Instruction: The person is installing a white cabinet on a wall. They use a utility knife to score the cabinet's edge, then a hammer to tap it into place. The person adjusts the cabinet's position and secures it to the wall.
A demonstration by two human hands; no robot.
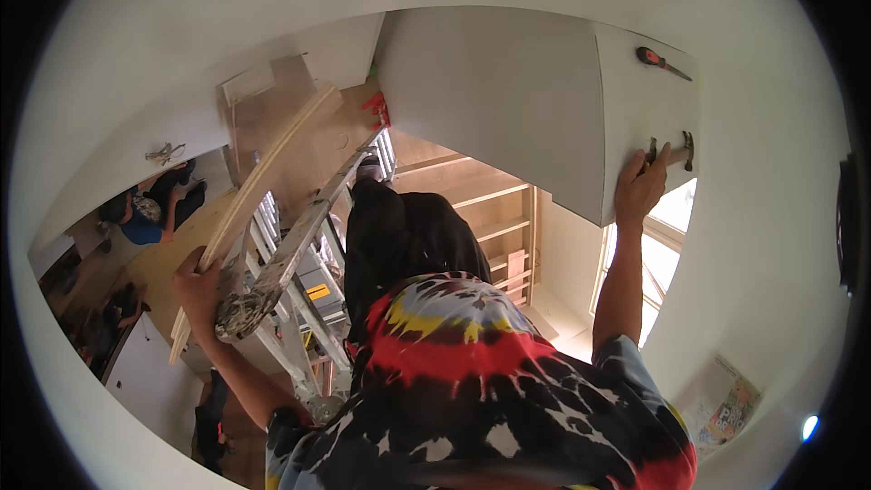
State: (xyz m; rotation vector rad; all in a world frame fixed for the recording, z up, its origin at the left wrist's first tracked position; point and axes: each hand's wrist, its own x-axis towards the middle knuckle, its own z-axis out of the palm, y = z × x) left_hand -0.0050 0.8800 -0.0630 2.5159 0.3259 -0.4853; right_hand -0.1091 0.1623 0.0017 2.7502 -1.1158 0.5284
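Note:
My left hand [196,283] is closed around long, pale wooden strips [263,180], which slant up and away from me beside the ladder. At the right, my right hand [640,189] rests on a white raised surface with its fingers round the handle of a hammer [687,152]. The hammer lies flat, its metal head pointing away from the hand. A small dark object [651,147] shows by the fingers; its kind is unclear. Farther along the same surface lies a red and black screwdriver [651,58].
A paint-spattered stepladder [299,236] stands at my left, my foot near it. Below right are wooden framing bars [499,230] and a bright window [670,209]. A red clamp-like tool [377,109] is ahead. Other people [150,209] are down at the left.

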